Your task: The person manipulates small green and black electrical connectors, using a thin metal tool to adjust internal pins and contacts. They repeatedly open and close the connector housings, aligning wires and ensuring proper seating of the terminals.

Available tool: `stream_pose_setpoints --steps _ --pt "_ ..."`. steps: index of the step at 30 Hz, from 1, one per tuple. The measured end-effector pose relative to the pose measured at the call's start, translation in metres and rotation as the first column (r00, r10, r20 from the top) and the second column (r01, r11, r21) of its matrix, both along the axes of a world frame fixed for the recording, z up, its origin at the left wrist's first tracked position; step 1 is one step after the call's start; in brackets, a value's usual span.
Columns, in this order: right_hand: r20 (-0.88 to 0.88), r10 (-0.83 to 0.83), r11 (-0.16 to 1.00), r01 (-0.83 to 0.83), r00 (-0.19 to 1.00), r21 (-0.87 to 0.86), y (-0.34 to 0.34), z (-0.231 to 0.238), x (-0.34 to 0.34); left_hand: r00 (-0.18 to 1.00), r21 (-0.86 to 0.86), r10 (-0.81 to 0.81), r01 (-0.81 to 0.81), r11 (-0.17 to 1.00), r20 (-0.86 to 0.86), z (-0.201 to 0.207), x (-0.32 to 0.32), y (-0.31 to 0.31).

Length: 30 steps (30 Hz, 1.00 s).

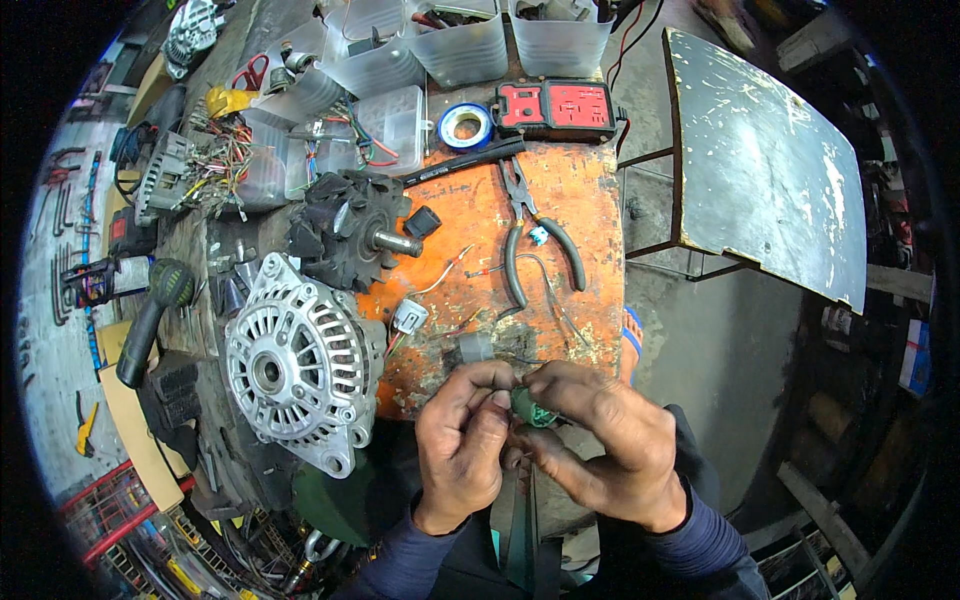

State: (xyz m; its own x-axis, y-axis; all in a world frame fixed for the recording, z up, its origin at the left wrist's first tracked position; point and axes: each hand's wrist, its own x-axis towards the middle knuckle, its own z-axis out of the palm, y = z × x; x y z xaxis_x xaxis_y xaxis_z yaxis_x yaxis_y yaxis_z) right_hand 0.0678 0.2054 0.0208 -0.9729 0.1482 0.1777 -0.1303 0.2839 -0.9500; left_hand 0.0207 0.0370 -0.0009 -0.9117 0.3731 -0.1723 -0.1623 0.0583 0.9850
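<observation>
Both my hands meet at the near edge of the orange worktable [590,210]. Thumb and forefinger of my right hand [615,440] close around a small green rounded part [535,408], whose exact kind I cannot make out. Against its left side, my left hand [462,435] makes a pinch, and what lies in it is hidden by the fingers. A thin dark wire runs on the table just beyond the fingertips. Farther off lie long-nose pliers [520,205] with black handles, their jaws pointing away. A grey-white plug connector [409,317] with wires lies left of them.
A silver alternator housing [290,365] stands left of my hands, with a dark rotor [350,230] behind it. Tape roll [466,127], red-and-black tester [556,108] and clear plastic bins [455,52] line the back. A worn metal-topped stand [765,170] is at right.
</observation>
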Motion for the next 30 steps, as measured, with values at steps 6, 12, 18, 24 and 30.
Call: stream_pose_setpoints --steps 6,12,18,24,30 --pt "0.143 -0.246 0.933 0.274 0.959 -0.232 0.010 -0.006 0.005 0.927 -0.081 0.134 -0.112 0.990 0.350 0.014 -0.008 -0.008" --pt "0.447 -0.069 0.959 0.183 0.892 -0.217 0.009 -0.021 -0.012 0.839 0.144 0.047 -0.148 0.978 0.542 0.025 -0.006 -0.006" --pt "0.503 0.062 0.798 0.260 0.862 -0.544 0.005 -0.029 -0.018 0.970 -0.049 0.143 -0.136 0.989 0.195 0.035 0.003 -0.016" --pt "0.433 -0.014 0.886 0.212 0.901 -0.413 -0.011 -0.035 -0.023 0.746 0.190 0.024 -0.201 0.961 0.666 0.046 -0.012 -0.023" --pt "0.370 -0.100 0.943 0.206 0.923 -0.260 -0.014 -0.055 -0.024 0.346 0.414 -0.275 -0.437 0.798 0.897 0.033 -0.018 -0.038"
